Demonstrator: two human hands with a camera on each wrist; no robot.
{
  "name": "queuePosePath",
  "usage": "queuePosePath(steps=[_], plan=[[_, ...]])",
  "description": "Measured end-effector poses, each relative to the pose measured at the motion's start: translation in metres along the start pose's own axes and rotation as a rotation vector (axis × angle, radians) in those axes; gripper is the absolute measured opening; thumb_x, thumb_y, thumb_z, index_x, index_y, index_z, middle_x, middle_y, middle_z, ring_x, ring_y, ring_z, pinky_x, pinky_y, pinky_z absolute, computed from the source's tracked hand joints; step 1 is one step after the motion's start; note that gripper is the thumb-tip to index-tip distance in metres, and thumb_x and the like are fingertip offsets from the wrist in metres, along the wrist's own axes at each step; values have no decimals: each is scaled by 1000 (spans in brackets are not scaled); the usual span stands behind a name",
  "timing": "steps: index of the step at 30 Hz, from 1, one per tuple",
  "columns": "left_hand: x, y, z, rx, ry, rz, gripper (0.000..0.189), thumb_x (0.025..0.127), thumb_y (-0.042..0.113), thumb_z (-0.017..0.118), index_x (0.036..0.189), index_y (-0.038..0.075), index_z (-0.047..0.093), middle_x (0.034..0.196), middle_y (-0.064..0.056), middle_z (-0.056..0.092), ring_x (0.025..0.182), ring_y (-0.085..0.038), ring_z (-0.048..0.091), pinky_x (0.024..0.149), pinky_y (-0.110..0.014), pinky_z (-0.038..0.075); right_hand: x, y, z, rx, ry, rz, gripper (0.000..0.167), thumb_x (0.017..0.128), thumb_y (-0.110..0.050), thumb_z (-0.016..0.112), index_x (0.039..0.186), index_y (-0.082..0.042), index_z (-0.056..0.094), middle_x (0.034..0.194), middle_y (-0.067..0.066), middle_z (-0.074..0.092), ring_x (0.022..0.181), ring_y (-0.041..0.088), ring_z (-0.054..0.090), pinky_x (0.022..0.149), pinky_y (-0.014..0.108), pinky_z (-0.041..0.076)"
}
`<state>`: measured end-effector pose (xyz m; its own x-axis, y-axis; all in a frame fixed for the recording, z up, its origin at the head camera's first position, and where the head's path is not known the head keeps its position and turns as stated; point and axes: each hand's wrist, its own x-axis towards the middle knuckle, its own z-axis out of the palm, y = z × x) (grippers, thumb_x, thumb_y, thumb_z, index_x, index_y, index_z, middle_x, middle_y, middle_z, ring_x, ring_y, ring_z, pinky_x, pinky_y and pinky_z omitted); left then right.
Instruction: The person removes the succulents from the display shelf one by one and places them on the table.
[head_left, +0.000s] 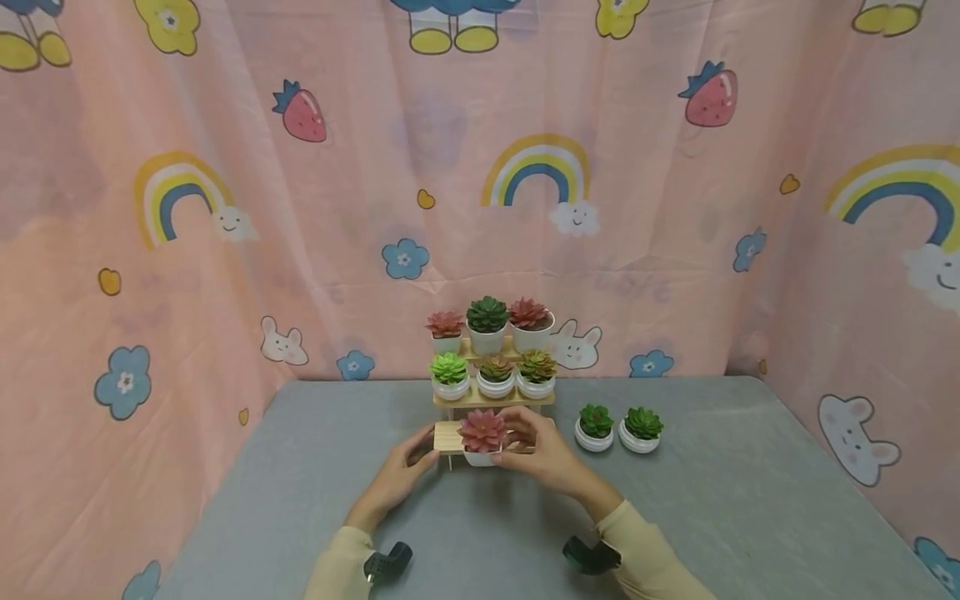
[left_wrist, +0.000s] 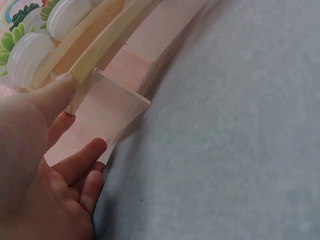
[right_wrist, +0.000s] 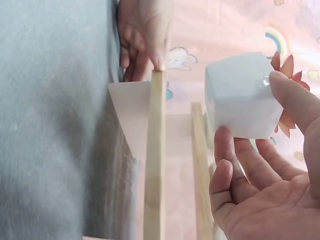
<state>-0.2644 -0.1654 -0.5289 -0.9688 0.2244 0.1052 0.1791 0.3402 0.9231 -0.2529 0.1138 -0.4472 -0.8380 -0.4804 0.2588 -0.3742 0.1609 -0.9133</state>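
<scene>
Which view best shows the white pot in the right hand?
The right wrist view: the white pot appears large there, its flat sides visible in the right hand. The head view shows it small, partly hidden by its pink succulent; the left wrist view does not show it.

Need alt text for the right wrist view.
The right hand grips a white pot with a reddish succulent, beside pale wooden shelves. Beyond, the left hand touches one shelf's end; a gray tabletop fills the left side.
</scene>
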Motion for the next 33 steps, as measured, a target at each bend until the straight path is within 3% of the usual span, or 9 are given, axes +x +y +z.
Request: queuePosePath(steps=[8, 15, 21, 29, 33], plan=[[1, 3, 1, 26, 13, -30, 60, 103, 30, 60, 155, 7, 40, 150, -18, 53, 140, -37, 48, 109, -51, 42, -14, -6, -15, -27, 38, -33, 56, 91, -13, 75, 141, -3, 51, 132, 23, 64, 103, 11, 65, 88, 30, 56], [2, 1, 3, -1, 11, -35, 60, 102, 30, 60, 155, 9, 41, 151, -16, 53, 141, -35, 48, 111, -55, 40, -27, -6, -33, -100, 73, -19, 50, 92, -13, 73, 138, 0, 56, 130, 21, 65, 104, 4, 64, 92, 31, 55], [2, 0, 3, 3, 19, -23, 59, 103, 28, 60, 155, 9, 41, 150, -16, 53, 140, -36, 48, 110, -54, 42, -36, -5, -49, -95, 103, -9, 49, 94, -11, 71, 138, 1, 53, 122, 18, 65, 102, 3, 63, 88, 26, 54], [2, 0, 3, -1, 15, -23, 59, 103, 28, 59, 155, 8, 40, 150, -17, 53, 140, -36, 48, 111, -54, 41, -48, -5, -68, -99, 127, 27, 49, 97, -13, 68, 141, 0, 51, 129, 21, 63, 107, 0, 63, 90, 23, 54], [1, 1, 3, -6, 16, -27, 60, 103, 28, 60, 155, 8, 40, 151, -18, 52, 141, -36, 47, 111, -55, 41, -52, -2, -79, -77, 132, 28, 49, 98, -11, 66, 141, 2, 49, 126, 13, 65, 106, 1, 65, 88, 22, 55]])
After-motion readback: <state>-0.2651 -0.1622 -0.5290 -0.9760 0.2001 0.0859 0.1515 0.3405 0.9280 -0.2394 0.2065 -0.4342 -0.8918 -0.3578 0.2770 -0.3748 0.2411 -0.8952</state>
